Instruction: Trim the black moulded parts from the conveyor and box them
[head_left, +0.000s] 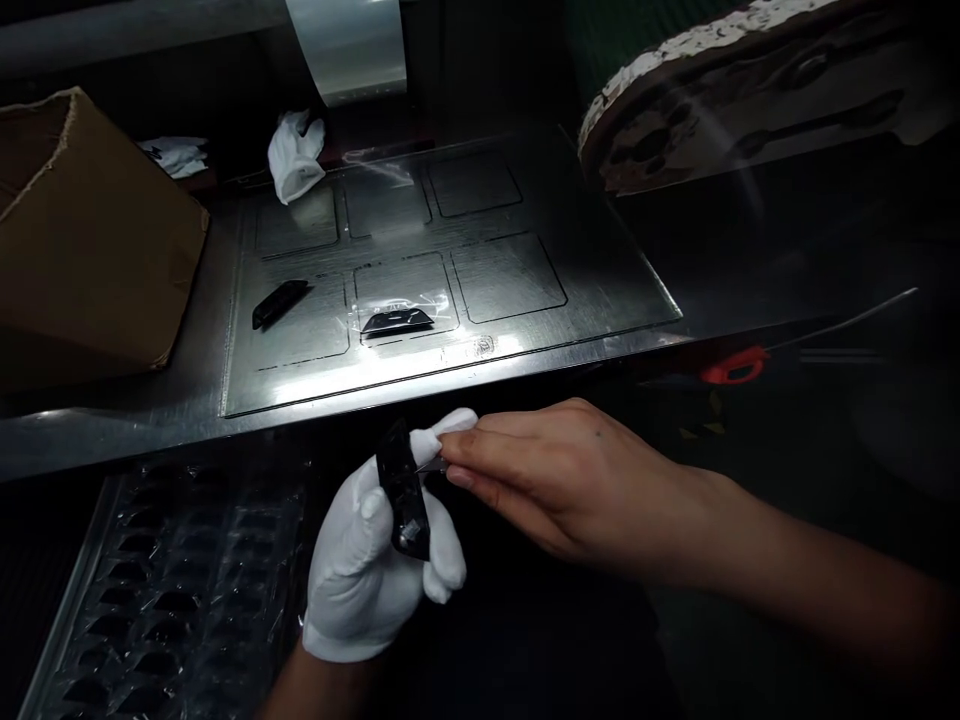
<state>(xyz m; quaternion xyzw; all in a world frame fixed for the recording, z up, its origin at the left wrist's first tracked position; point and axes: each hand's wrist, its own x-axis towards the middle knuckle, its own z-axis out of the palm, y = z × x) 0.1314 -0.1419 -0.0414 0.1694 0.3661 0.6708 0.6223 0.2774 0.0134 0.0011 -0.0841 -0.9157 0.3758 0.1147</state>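
My left hand (360, 570), in a white glove, is closed around a small glossy black plastic part (403, 490) and holds it on end below the table edge. My bare right hand (570, 480) comes in from the right with thumb and fingertips pinched together against the part's side. A thin pointed thing (430, 465) shows between those fingertips and the part; its kind is too small to make out. On the metal table lie a similar black part (280, 302) and another black part (397, 320) with clear film around it.
A tray (105, 520) with rows of film-wrapped black parts stands at lower left. A cardboard box (97, 240) is at left, a white glove (296, 158) at the table's back. The marked metal plate (592, 290) spans the table. A red-handled tool (735, 366) lies at right.
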